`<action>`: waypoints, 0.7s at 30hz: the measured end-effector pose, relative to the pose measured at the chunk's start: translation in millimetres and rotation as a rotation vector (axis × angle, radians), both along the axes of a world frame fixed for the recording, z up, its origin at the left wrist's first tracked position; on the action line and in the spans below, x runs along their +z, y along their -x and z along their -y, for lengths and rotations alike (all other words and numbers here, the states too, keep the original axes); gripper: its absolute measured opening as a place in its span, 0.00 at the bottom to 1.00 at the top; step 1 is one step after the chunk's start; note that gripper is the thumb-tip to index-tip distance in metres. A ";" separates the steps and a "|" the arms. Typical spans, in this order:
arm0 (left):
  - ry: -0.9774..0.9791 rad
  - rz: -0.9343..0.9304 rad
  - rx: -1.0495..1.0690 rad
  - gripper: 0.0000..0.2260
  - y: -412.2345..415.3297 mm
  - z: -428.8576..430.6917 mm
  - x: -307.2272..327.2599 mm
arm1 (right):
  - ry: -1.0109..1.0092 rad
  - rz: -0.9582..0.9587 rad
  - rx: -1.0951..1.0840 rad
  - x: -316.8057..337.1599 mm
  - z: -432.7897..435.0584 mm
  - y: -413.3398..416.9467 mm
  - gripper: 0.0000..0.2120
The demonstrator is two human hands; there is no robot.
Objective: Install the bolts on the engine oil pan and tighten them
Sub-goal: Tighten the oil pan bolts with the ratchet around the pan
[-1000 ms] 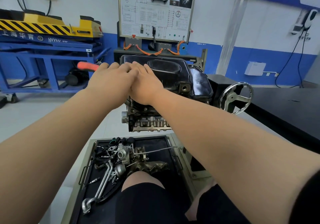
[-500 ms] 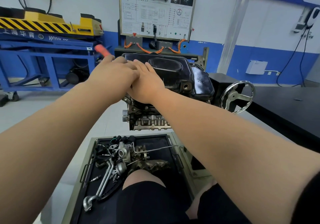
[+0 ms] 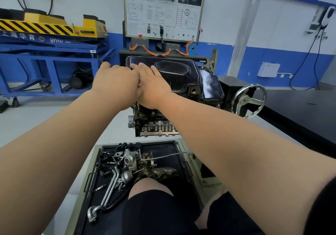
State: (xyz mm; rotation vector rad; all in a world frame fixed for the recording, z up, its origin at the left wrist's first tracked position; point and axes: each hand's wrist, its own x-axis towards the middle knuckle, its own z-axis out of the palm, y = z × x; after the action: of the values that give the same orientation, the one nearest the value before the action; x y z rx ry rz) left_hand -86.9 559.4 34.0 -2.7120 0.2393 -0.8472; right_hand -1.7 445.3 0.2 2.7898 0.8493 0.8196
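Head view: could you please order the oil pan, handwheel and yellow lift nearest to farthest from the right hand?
1. Oil pan, under the right hand.
2. Handwheel, on its right.
3. Yellow lift, far left, by the wall.

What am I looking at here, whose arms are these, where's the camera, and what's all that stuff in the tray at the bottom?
There is one picture, taken by a camera worn on a person's head, so the two bare arms reaching forward are that person's own. The left hand and right hand meet on the black oil pan, the cover on top of the engine. The right hand's fingers lie straight on the pan. A bit of bright metal shows between the hands, but what it is, and whether the left hand grips it, is hidden. Below the engine, a tray holds loose engine parts and pipes. A handwheel stands to the right of the engine.
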 end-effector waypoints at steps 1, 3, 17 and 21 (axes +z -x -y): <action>0.011 -0.009 0.015 0.17 1.2 2.0 0.1 | 0.007 -0.001 0.002 0.2 0.3 0.1 0.33; 0.056 -0.032 0.055 0.19 2.8 7.6 1.8 | 0.026 0.003 -0.003 1.0 1.5 -0.4 0.34; -0.108 -0.043 -0.071 0.22 3.6 4.0 2.0 | 0.109 0.015 -0.049 1.0 0.8 1.0 0.34; -0.044 0.009 -0.046 0.15 1.7 6.8 1.3 | 0.091 0.011 -0.034 1.6 0.5 2.1 0.35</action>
State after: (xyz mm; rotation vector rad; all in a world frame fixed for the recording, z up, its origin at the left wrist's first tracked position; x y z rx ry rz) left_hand -88.6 552.6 35.3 -2.6712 0.3162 -0.8568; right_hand -3.9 444.9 1.9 2.7105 0.8136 0.7705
